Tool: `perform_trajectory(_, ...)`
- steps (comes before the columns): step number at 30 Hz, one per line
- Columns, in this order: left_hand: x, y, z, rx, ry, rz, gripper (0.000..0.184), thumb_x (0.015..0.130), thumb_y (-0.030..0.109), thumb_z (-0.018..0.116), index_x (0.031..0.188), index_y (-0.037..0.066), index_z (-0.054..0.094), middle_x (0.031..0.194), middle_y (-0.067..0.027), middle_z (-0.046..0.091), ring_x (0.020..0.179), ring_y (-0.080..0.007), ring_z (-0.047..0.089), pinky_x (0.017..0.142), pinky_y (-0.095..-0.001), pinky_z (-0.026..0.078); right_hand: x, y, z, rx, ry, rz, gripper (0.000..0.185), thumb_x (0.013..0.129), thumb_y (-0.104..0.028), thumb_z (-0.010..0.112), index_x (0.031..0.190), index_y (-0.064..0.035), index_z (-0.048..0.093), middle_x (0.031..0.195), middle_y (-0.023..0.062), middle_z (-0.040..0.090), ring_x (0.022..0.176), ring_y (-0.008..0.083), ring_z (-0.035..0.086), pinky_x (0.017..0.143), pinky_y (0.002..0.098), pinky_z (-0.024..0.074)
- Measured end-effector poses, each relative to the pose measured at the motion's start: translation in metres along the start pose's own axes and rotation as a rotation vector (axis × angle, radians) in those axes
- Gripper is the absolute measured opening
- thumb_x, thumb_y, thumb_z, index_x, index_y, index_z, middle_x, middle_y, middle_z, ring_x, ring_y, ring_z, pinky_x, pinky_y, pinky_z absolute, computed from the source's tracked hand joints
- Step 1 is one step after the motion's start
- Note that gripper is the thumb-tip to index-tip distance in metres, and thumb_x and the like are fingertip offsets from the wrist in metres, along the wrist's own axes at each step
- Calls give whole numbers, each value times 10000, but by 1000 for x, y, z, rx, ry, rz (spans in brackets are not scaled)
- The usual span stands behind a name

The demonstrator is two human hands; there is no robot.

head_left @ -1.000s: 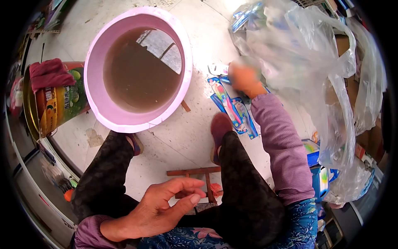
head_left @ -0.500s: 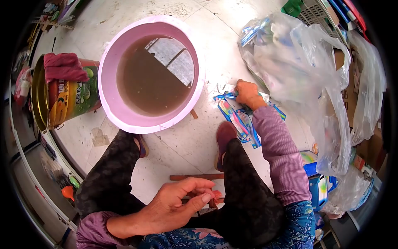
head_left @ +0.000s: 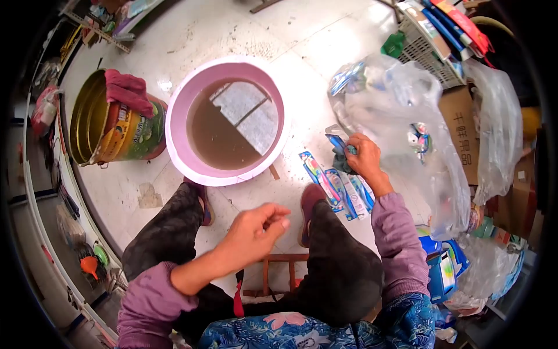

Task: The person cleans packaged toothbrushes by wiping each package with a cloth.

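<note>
My right hand (head_left: 365, 157) is closed on a blue toothbrush pack (head_left: 337, 139) and a dark cloth (head_left: 343, 161), just above the floor. Below it several toothbrush packs (head_left: 332, 186) in blue and pink lie overlapping near my right shoe. A large clear plastic bag (head_left: 401, 116) with packs inside stands beside that hand. My left hand (head_left: 256, 232) hangs over my lap with its fingers curled and thumb apart, holding nothing. Ahead of it stands a pink basin (head_left: 177, 136) of murky water.
At the left is a colourful metal bucket (head_left: 136, 134) with a red cloth (head_left: 129, 92) over its rim. A white basket (head_left: 424, 55), a cardboard box (head_left: 459, 134) and blue boxes (head_left: 444, 273) line the right. A wooden stool (head_left: 282, 257) is below my lap.
My right hand has lifted from the floor packs with a pack and the dark cloth. My left hand has shifted slightly. The view has tilted up, showing more of the basket.
</note>
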State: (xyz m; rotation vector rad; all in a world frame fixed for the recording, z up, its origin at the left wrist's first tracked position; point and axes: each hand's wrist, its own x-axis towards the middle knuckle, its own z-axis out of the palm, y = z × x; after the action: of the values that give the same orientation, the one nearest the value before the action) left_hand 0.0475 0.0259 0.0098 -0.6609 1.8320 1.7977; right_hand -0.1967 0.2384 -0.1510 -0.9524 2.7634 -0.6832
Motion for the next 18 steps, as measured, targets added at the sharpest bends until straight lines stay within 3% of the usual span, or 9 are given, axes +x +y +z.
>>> perform_trajectory(2, 7, -8, 2, 172, 93, 121, 323, 912, 169, 594, 1170, -23, 564, 972, -50, 663, 868, -92, 577, 779, -236, 464, -4, -25, -40, 58, 67, 19, 108, 690, -115, 667, 786, -67, 685, 923, 82, 651, 846, 310, 622, 708, 370, 491)
perform_trajectory(4, 9, -10, 4, 113, 128, 172, 331, 910, 162, 594, 1180, -27, 557, 989, -55, 658, 900, -100, 575, 802, -240, 459, -9, -48, -77, 302, 177, -20, 109, 709, -114, 687, 792, -43, 679, 897, 101, 648, 813, 278, 630, 703, 334, 482)
perform_trajectory(6, 6, -8, 8, 41, 169, 224, 339, 908, 155, 595, 1189, -31, 550, 1006, -59, 654, 932, -108, 574, 826, -244, 455, -16, -83, -130, 565, 119, 59, 102, 731, -66, 700, 752, 18, 644, 725, 55, 629, 695, 119, 590, 632, 264, 462)
perform_trajectory(9, -14, 5, 14, -199, 264, 456, 410, 915, 170, 584, 1255, -44, 504, 1138, -91, 608, 1068, -141, 548, 929, -267, 421, -27, -129, -187, 1012, 23, 163, 70, 755, -62, 706, 738, -15, 656, 635, 5, 604, 562, 62, 545, 522, 205, 438)
perform_trajectory(14, -64, 18, 20, -375, 262, 558, 506, 950, 344, 525, 1287, -33, 486, 1171, -104, 593, 1109, -194, 541, 999, -340, 383, -65, -189, -235, 1351, -87, 147, 125, 756, -48, 714, 815, 25, 632, 720, 80, 645, 586, 136, 622, 572, 258, 532)
perform_trajectory(16, -86, 14, 24, -688, -17, 462, 534, 955, 382, 506, 1303, -22, 469, 1205, -106, 573, 1127, -201, 528, 1003, -369, 388, -81, -201, -233, 1485, -184, 166, 126, 754, -36, 710, 806, 40, 624, 725, 92, 640, 598, 162, 636, 575, 274, 543)
perform_trajectory(18, -100, -1, 34, -705, -148, 495, 561, 955, 412, 488, 1325, -6, 434, 1280, -112, 521, 1161, -215, 509, 1023, -414, 377, -98, -209, -216, 1541, -270, 200, 138, 764, -57, 706, 838, 23, 622, 735, 99, 650, 610, 169, 648, 596, 273, 551)
